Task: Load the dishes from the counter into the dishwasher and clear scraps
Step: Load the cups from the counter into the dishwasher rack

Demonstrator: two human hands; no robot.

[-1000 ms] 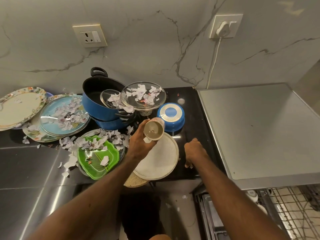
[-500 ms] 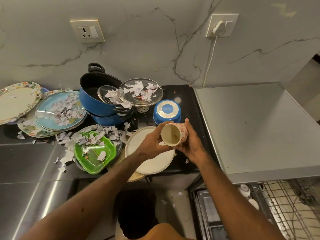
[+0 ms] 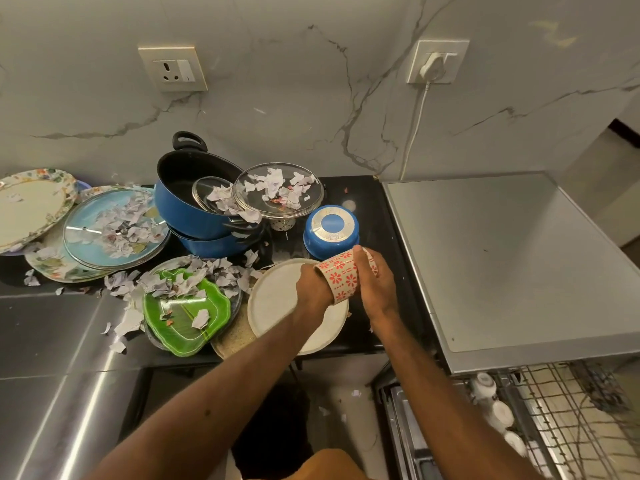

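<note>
— We see 2 clear glass lids [image 3: 278,195] on the glossy blue pot [image 3: 187,216], littered with torn paper scraps [image 3: 270,183].
— Right of the pot, a brushed metal top [image 3: 502,258]; before it, our glossy green plate [image 3: 180,308] and matt white plate [image 3: 277,299].

Head-worn wide-angle camera looks steeply down, close above the counter [image 3: 45,327].

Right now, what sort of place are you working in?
Most likely a home kitchen: a black counter stacked with blue pots and scrap-covered plates, a marble-look wall with sockets, and an open dishwasher rack. Left hand and right hand hold a flowered cup.
</note>
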